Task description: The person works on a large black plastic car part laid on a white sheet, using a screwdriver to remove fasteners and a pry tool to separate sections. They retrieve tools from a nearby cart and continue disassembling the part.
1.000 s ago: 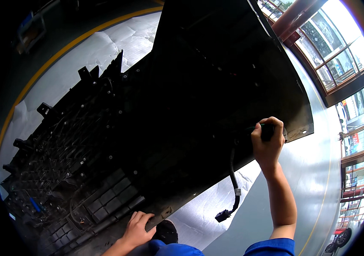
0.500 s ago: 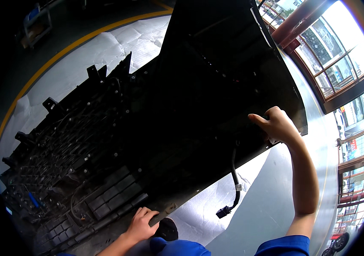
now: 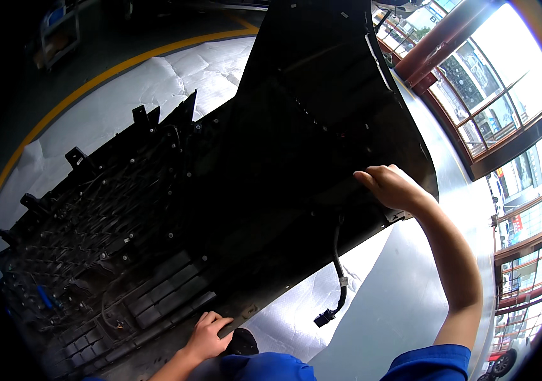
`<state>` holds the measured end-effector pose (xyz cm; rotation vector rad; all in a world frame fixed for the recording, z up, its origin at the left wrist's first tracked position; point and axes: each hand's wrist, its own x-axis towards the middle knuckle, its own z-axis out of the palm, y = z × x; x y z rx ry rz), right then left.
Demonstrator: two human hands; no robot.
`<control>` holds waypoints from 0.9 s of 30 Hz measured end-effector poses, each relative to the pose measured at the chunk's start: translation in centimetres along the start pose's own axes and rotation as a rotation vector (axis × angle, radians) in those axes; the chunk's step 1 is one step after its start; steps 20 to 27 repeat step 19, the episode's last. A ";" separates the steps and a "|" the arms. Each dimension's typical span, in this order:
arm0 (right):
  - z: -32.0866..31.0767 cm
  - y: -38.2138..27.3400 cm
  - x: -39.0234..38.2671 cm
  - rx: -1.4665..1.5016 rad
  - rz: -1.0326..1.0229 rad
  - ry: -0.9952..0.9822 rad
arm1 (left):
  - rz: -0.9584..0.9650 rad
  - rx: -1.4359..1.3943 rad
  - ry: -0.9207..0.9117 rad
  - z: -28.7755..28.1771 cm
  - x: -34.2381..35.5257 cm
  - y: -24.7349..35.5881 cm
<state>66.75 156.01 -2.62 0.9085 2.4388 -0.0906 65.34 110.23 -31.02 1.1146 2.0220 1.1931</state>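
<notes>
A large black car bumper cover [image 3: 264,209], its inner side facing me, fills the middle of the view. A ribbed mesh grille section [image 3: 112,197] with screws and mounting tabs makes up its left part. My left hand [image 3: 209,336] is closed over the near edge, fingers on top. Near the right end, my right hand [image 3: 390,187] is closed on the bumper cover, its thumb side toward the left; most of its fingers are hidden. Between the hands, a black cable with a connector [image 3: 325,317] hangs past the near edge.
Silvery sheeting [image 3: 137,95] lies on the floor beneath and beyond the cover. A yellow floor line [image 3: 93,82] curves round it. A cart [image 3: 60,35] stands at the far left. Windows [image 3: 493,95] and a reddish-brown post [image 3: 439,47] are on the right.
The right end of the bumper cover has shifted left and slightly toward me, with my right hand on it. The hanging cable has swung left with it. My left hand keeps its grip.
</notes>
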 end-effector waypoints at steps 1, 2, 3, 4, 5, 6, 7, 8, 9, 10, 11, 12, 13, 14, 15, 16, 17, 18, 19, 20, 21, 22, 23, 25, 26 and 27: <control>0.2 -1.1 -0.4 -0.075 0.030 0.065 | -0.004 0.002 -0.004 -0.1 0.0 0.0; 0.4 -0.4 -0.4 -0.094 -0.202 0.187 | -0.009 -0.002 0.003 -0.1 0.1 0.0; 1.0 0.8 -0.8 -0.110 -0.427 0.301 | -0.014 -0.009 0.001 0.0 0.1 0.0; 1.5 1.6 -1.0 -0.126 -0.653 0.416 | -0.018 -0.017 0.000 0.2 0.1 -0.1; 1.9 1.9 -1.1 -0.043 -0.658 0.388 | -0.018 -0.021 -0.007 0.1 0.1 -0.1; 2.2 1.7 -1.2 0.038 -0.563 0.354 | -0.019 -0.022 -0.010 -0.1 0.2 0.0; 2.3 1.4 -1.4 0.116 -0.468 0.319 | -0.020 -0.023 -0.013 -0.3 0.2 0.0; 2.3 1.2 -1.6 0.193 -0.373 0.284 | -0.022 -0.021 -0.014 -0.3 0.3 0.1; 1.7 1.0 -1.4 0.161 -0.197 0.180 | -0.024 -0.021 -0.016 -0.3 0.3 0.2; 0.8 0.8 -1.0 0.128 -0.021 0.076 | -0.025 -0.021 -0.017 -0.2 0.4 0.3; 0.8 1.2 -1.0 0.084 -0.065 0.107 | -0.027 -0.024 -0.023 0.0 0.5 0.4; 0.7 1.4 -0.9 0.037 -0.111 0.140 | -0.030 -0.027 -0.024 0.0 0.6 0.4; 1.5 2.4 -1.4 -0.014 -0.384 0.307 | -0.039 -0.022 -0.023 0.0 0.5 0.5; 2.3 3.0 -1.5 -0.064 -0.657 0.475 | -0.039 -0.013 -0.017 -0.1 0.4 0.4; 2.6 2.5 -1.6 -0.004 -0.573 0.427 | -0.036 -0.007 -0.018 0.0 0.3 0.1; 2.3 1.2 -1.9 0.052 -0.491 0.385 | -0.031 0.001 -0.017 0.1 0.3 -0.2; 1.1 -0.2 -2.8 0.070 -0.234 0.196 | -0.037 0.011 -0.018 0.0 0.2 -0.3; -0.1 -1.3 -3.2 0.082 0.031 0.007 | -0.036 0.015 -0.024 0.1 0.3 -0.3; 0.1 -1.0 -3.3 0.082 0.037 0.005 | -0.036 0.020 -0.030 0.1 0.4 -0.2; 0.1 -1.0 -3.3 0.082 0.037 0.005 | -0.036 0.020 -0.030 0.1 0.4 -0.2; 0.1 -1.0 -3.3 0.082 0.037 0.005 | -0.036 0.020 -0.030 0.1 0.4 -0.2; 0.1 -1.0 -3.3 0.082 0.037 0.005 | -0.036 0.020 -0.030 0.1 0.4 -0.2; 0.1 -1.0 -3.3 0.082 0.037 0.005 | -0.036 0.020 -0.030 0.1 0.4 -0.2; 0.1 -1.0 -3.3 0.082 0.037 0.005 | -0.036 0.020 -0.030 0.1 0.4 -0.2; 0.1 -1.0 -3.3 0.082 0.037 0.005 | -0.036 0.020 -0.030 0.1 0.4 -0.2; 0.1 -1.0 -3.3 0.082 0.037 0.005 | -0.036 0.020 -0.030 0.1 0.4 -0.2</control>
